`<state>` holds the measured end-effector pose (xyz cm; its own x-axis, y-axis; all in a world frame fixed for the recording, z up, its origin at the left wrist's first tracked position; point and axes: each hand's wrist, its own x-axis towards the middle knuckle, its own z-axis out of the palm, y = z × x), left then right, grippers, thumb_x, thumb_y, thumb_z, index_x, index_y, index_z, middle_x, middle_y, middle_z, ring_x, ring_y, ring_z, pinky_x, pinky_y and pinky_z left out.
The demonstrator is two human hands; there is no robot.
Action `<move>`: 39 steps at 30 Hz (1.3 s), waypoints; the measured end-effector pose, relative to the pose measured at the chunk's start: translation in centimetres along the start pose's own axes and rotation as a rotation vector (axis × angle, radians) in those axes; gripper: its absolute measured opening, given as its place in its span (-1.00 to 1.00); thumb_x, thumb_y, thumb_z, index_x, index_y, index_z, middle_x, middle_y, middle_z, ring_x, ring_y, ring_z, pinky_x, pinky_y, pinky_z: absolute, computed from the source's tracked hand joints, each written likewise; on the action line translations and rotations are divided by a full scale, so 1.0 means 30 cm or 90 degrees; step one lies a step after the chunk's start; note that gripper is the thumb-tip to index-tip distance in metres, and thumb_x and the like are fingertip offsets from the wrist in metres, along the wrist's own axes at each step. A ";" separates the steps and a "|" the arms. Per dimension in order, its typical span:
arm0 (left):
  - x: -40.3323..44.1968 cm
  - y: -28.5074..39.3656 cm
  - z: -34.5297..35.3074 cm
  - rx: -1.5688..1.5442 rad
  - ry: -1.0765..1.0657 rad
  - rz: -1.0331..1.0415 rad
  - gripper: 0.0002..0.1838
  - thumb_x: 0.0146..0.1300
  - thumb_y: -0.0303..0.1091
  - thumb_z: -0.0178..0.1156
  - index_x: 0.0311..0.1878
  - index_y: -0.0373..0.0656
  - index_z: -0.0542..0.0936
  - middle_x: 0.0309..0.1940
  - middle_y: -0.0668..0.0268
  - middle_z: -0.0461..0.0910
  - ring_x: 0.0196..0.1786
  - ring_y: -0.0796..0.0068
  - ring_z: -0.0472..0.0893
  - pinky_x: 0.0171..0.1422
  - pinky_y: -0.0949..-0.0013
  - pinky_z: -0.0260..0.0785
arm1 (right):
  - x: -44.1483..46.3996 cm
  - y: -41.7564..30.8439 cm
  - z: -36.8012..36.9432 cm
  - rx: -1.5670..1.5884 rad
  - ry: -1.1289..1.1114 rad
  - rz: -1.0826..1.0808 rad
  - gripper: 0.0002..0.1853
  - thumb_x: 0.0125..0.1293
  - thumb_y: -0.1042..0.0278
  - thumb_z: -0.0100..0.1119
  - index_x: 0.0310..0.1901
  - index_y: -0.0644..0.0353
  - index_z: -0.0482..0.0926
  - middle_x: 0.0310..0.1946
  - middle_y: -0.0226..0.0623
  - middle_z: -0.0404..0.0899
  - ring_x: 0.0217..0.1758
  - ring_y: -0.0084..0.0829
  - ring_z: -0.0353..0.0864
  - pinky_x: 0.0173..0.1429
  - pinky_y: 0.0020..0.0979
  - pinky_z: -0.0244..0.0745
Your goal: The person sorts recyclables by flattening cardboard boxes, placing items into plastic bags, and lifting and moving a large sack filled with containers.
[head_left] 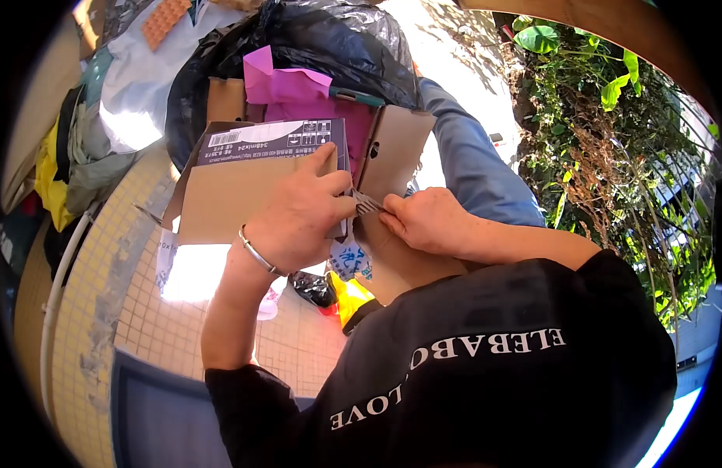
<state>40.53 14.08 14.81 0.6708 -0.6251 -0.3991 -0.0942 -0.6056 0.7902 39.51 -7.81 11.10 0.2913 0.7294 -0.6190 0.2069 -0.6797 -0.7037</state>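
Observation:
My left hand (310, 203), with a silver bangle at its wrist, presses on the cardboard box (236, 191). Its index finger stretches over the dark printed label, while the thumb and other fingers curl at the box's right edge. My right hand (423, 218) is closed in a pinch just beside it. From that pinch a small grey, ridged piece (367, 204), fork-like in look, reaches toward my left thumb; its exact kind is unclear. An open flap (396, 148) stands up behind the right hand. Pink sheet material (287, 82) shows behind the box.
A black plastic bag (322, 47) bulges behind the box. White and yellow cloths (53, 175) hang at the left. A yellow-and-black item (349, 296) and a small black bag (313, 288) lie below on the tiled floor (150, 312). Plants (595, 140) line the right side.

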 end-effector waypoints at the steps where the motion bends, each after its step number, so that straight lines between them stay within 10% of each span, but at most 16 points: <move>1: 0.000 -0.014 -0.001 0.001 0.020 0.004 -0.79 -0.35 -0.62 0.23 -0.52 -0.19 0.49 -0.35 0.20 0.40 0.14 -0.13 0.36 0.24 0.08 0.27 | 0.012 0.006 0.002 -0.023 -0.005 0.004 -0.78 0.27 0.20 -0.03 -0.37 0.18 0.39 -0.72 -0.14 0.46 -0.61 -0.05 0.52 -0.50 -0.12 0.40; 10: 0.063 -0.041 0.020 0.013 0.124 -0.021 -0.76 -0.39 -0.59 0.22 -0.50 -0.21 0.49 -0.31 0.20 0.45 0.08 -0.09 0.42 0.03 0.14 0.40 | 0.205 -0.047 -0.042 -0.017 0.077 0.067 -0.41 -0.10 0.21 0.23 -0.06 0.41 0.31 -0.37 -0.08 0.59 -0.33 -0.12 0.64 -0.25 -0.24 0.53; 25: -0.004 -0.028 -0.092 -0.022 0.068 0.033 -0.83 -0.31 -0.59 0.20 -0.53 -0.26 0.48 -0.36 0.12 0.38 0.00 -0.15 0.39 0.07 0.09 0.34 | 0.264 -0.007 -0.036 0.061 0.248 -0.160 -0.29 -0.08 0.36 0.16 0.10 0.64 0.19 -0.13 0.16 0.46 -0.27 -0.09 0.60 -0.26 -0.28 0.52; 28: -0.015 -0.046 -0.105 -0.038 0.045 0.051 -0.82 -0.32 -0.59 0.20 -0.52 -0.26 0.49 -0.37 0.12 0.37 0.01 -0.13 0.40 0.13 0.07 0.32 | 0.249 -0.016 -0.047 0.087 0.239 -0.154 -0.31 -0.03 0.46 0.12 0.19 0.49 0.15 -0.29 0.09 0.52 -0.27 -0.01 0.57 -0.26 -0.22 0.50; 35: -0.050 -0.087 -0.253 -0.126 0.025 0.053 -0.82 -0.32 -0.63 0.19 -0.63 -0.25 0.37 -0.48 0.18 0.36 -0.19 0.01 0.51 0.29 0.09 0.25 | 0.185 0.098 -0.038 0.001 0.072 -0.062 -0.31 0.02 0.53 0.01 0.29 0.09 0.18 0.00 -0.06 0.50 -0.23 -0.03 0.58 -0.18 -0.15 0.51; 39: -0.044 -0.150 -0.321 -0.201 0.141 0.049 -0.66 -0.30 -0.66 0.29 -0.64 -0.23 0.25 -0.38 0.30 0.41 -0.41 0.43 0.52 0.15 0.34 0.36 | 0.200 0.156 -0.023 0.102 0.036 -0.024 -0.31 0.05 0.53 -0.05 0.31 0.11 0.14 -0.10 0.04 0.52 -0.24 0.02 0.57 -0.14 -0.12 0.47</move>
<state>47.15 22.37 16.26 0.8163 -0.5205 -0.2505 0.0577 -0.3581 0.9319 42.88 -6.67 4.35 0.3385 0.7454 -0.5742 0.0685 -0.6282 -0.7750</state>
